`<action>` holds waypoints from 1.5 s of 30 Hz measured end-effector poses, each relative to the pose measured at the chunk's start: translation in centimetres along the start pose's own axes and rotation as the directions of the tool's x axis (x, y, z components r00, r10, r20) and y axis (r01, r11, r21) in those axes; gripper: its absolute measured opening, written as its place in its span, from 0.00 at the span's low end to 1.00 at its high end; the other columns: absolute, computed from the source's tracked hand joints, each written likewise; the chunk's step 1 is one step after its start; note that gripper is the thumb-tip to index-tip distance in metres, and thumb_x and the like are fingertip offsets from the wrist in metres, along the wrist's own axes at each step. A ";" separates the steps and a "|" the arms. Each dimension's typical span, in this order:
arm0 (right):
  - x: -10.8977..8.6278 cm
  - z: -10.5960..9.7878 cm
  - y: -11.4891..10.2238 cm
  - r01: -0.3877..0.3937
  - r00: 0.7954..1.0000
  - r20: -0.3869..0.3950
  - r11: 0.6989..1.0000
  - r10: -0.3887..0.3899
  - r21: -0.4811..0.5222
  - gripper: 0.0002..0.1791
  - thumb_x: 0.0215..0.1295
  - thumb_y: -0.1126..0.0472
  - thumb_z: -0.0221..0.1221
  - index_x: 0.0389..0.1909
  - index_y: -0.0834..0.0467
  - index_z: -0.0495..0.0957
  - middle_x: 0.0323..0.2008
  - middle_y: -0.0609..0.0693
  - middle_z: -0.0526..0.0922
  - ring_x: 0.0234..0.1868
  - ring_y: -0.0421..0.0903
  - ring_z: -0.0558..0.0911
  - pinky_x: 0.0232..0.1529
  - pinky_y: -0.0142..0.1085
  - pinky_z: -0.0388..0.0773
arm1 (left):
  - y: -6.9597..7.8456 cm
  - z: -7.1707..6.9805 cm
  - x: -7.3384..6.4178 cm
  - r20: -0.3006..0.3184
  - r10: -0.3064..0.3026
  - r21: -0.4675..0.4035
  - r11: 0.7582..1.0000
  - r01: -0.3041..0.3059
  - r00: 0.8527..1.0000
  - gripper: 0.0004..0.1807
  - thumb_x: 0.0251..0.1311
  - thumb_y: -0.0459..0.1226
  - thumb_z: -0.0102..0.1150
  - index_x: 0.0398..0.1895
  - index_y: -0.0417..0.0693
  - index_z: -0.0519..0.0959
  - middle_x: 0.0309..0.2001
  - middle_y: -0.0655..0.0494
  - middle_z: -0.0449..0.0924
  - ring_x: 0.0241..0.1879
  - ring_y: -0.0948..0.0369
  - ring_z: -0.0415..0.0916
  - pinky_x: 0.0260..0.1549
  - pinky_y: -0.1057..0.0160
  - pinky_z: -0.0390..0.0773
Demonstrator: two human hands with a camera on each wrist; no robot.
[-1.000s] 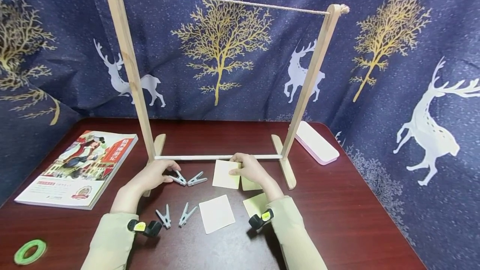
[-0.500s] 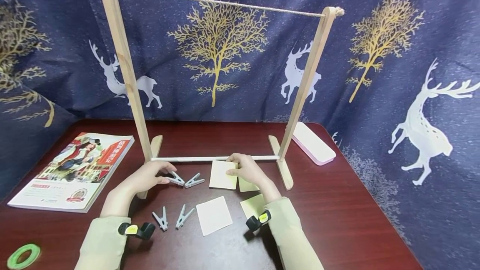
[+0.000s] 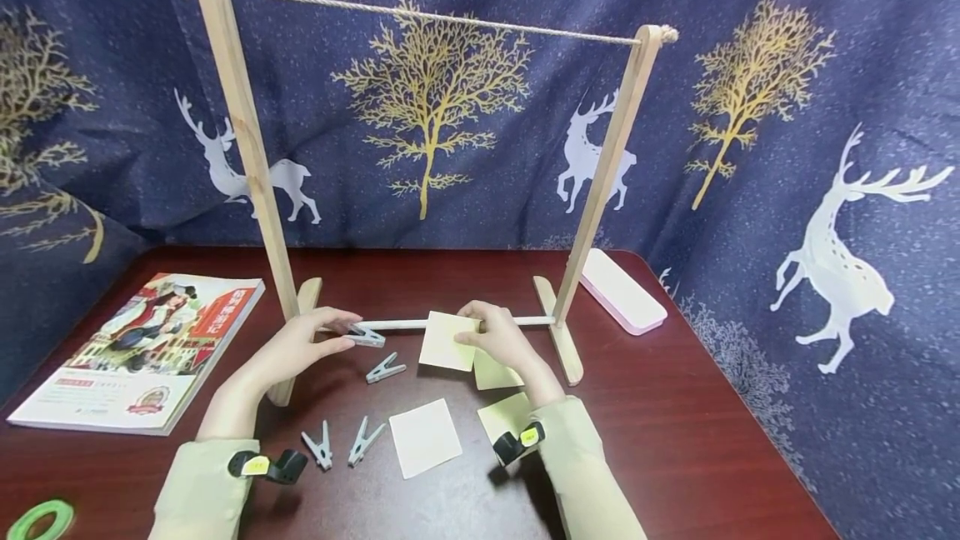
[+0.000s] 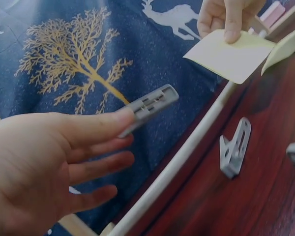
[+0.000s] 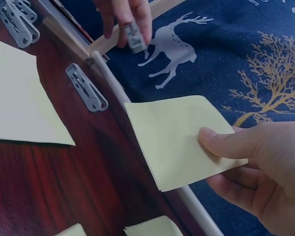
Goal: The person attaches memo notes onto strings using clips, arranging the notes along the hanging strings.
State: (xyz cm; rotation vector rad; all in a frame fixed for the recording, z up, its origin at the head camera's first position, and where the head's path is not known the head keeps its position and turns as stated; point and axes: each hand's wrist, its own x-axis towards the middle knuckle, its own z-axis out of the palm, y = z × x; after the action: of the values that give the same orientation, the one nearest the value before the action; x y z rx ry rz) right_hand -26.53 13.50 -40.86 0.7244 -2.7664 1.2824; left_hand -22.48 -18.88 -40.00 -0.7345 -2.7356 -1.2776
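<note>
L hand (image 3: 306, 343) pinches grey plastic spring clip (image 3: 367, 336) by one end, left of pale-yellow square paper note (image 3: 446, 342), which R hand (image 3: 498, 340) pinches at right edge (hands apart; prob. leaves rest of each free).

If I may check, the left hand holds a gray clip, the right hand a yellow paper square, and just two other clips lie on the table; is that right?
Not quite: the head view shows three other clips on the table. The left hand does hold a gray clip, and the right hand a yellow paper square.
</note>
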 end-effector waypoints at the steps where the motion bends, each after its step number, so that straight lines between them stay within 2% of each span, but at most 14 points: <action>1: 0.0 -0.2 0.0 -0.003 1.000 -0.011 1.000 0.004 0.020 0.13 0.57 0.65 0.68 0.43 0.62 0.80 0.39 0.56 0.86 0.25 0.36 0.75 0.30 0.28 0.72 | 0.1 0.1 0.2 -0.006 -0.007 -0.015 1.000 0.007 1.000 0.20 0.64 0.36 0.61 0.57 0.38 0.77 0.51 0.45 0.81 0.49 0.49 0.78 0.48 0.53 0.79; 6: 0.0 -1.2 0.0 -0.028 0.997 -0.071 0.991 0.037 0.130 0.13 0.57 0.69 0.67 0.43 0.64 0.79 0.38 0.59 0.85 0.32 0.43 0.85 0.30 0.31 0.81 | 0.7 0.3 1.2 -0.062 0.000 -0.078 0.997 -0.005 0.998 0.21 0.65 0.37 0.60 0.58 0.37 0.76 0.52 0.42 0.79 0.50 0.48 0.78 0.46 0.61 0.79; 9: -0.1 -1.9 -0.1 -0.035 0.991 -0.117 0.980 0.058 0.194 0.13 0.57 0.70 0.66 0.43 0.65 0.78 0.40 0.61 0.85 0.34 0.45 0.87 0.31 0.31 0.80 | 1.0 0.6 2.0 -0.138 0.031 -0.090 0.995 -0.044 0.990 0.21 0.63 0.38 0.63 0.56 0.36 0.77 0.49 0.42 0.80 0.45 0.52 0.80 0.41 0.67 0.78; 12: -0.1 -2.5 0.1 -0.032 0.986 -0.149 0.969 0.070 0.243 0.13 0.57 0.71 0.66 0.43 0.66 0.77 0.41 0.63 0.84 0.33 0.42 0.85 0.32 0.29 0.79 | 1.2 1.0 2.7 -0.186 0.044 -0.102 0.993 -0.064 0.982 0.21 0.61 0.37 0.64 0.54 0.35 0.77 0.47 0.41 0.80 0.42 0.55 0.81 0.37 0.72 0.77; 18: 0.1 -3.4 0.5 -0.023 0.986 -0.150 0.946 0.075 0.324 0.14 0.60 0.73 0.62 0.46 0.71 0.73 0.44 0.66 0.81 0.31 0.35 0.81 0.32 0.27 0.78 | 1.3 1.8 4.2 -0.185 -0.022 -0.157 0.988 -0.008 0.982 0.22 0.62 0.32 0.63 0.58 0.35 0.75 0.48 0.38 0.80 0.43 0.58 0.80 0.39 0.73 0.76; 23: 0.3 -4.0 0.6 -0.004 0.971 -0.229 0.955 0.075 0.297 0.15 0.59 0.72 0.64 0.46 0.71 0.75 0.42 0.67 0.84 0.32 0.42 0.86 0.30 0.30 0.80 | 2.2 2.5 5.3 -0.184 -0.086 -0.208 0.977 0.047 0.979 0.25 0.59 0.32 0.65 0.59 0.35 0.73 0.45 0.39 0.79 0.40 0.65 0.78 0.37 0.73 0.75; 26: 0.4 -4.4 0.5 -0.017 0.949 -0.298 0.962 0.101 0.272 0.16 0.58 0.69 0.66 0.46 0.68 0.77 0.46 0.65 0.84 0.32 0.44 0.86 0.30 0.31 0.79 | 2.9 2.7 5.9 -0.198 -0.108 -0.227 0.972 0.061 0.974 0.23 0.57 0.32 0.66 0.56 0.35 0.74 0.45 0.39 0.81 0.40 0.64 0.79 0.36 0.74 0.76; 29: 0.4 -4.7 0.3 -0.031 0.927 -0.348 0.954 0.140 0.300 0.17 0.58 0.68 0.66 0.48 0.67 0.77 0.49 0.65 0.83 0.33 0.41 0.85 0.29 0.29 0.77 | 3.4 2.8 6.6 -0.213 -0.102 -0.236 0.971 0.051 0.972 0.20 0.58 0.31 0.66 0.53 0.34 0.76 0.46 0.38 0.82 0.42 0.59 0.81 0.37 0.75 0.76; 32: 0.3 -4.9 0.2 -0.021 0.896 -0.415 0.947 0.161 0.322 0.17 0.58 0.69 0.66 0.48 0.68 0.76 0.47 0.66 0.84 0.33 0.39 0.84 0.29 0.26 0.75 | 4.0 2.6 7.4 -0.222 -0.088 -0.253 0.967 0.030 0.971 0.20 0.59 0.32 0.65 0.54 0.35 0.76 0.47 0.37 0.82 0.45 0.55 0.81 0.40 0.76 0.76; 36: 0.4 -5.1 0.0 0.021 0.844 -0.508 0.935 0.174 0.355 0.16 0.59 0.70 0.65 0.47 0.69 0.75 0.43 0.67 0.84 0.32 0.34 0.83 0.31 0.24 0.75 | 5.2 2.3 8.4 -0.206 -0.079 -0.300 0.954 0.014 0.975 0.22 0.60 0.34 0.65 0.57 0.36 0.76 0.51 0.38 0.81 0.48 0.55 0.81 0.42 0.75 0.76; 40: 0.9 -5.4 -0.2 0.092 0.810 -0.560 0.904 0.176 0.418 0.16 0.60 0.71 0.64 0.47 0.72 0.73 0.41 0.68 0.83 0.31 0.31 0.82 0.35 0.23 0.77 | 6.8 1.6 9.4 -0.187 -0.066 -0.344 0.939 -0.002 0.980 0.23 0.60 0.35 0.65 0.59 0.39 0.75 0.52 0.40 0.80 0.50 0.57 0.80 0.43 0.74 0.78; 45: 1.7 -6.2 -0.8 0.120 0.769 -0.615 0.905 0.175 0.408 0.16 0.60 0.71 0.64 0.47 0.73 0.73 0.40 0.68 0.83 0.28 0.28 0.80 0.34 0.22 0.77 | 9.0 0.5 10.6 -0.183 0.000 -0.286 0.957 -0.053 0.983 0.23 0.61 0.37 0.65 0.59 0.43 0.76 0.52 0.44 0.81 0.51 0.55 0.79 0.47 0.67 0.78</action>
State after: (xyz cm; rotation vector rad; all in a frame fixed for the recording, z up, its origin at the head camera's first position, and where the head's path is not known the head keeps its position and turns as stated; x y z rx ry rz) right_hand -28.83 16.84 -35.84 0.1636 -1.9658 1.7589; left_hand -27.95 -9.22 -31.49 -0.6322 -2.4160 -1.6728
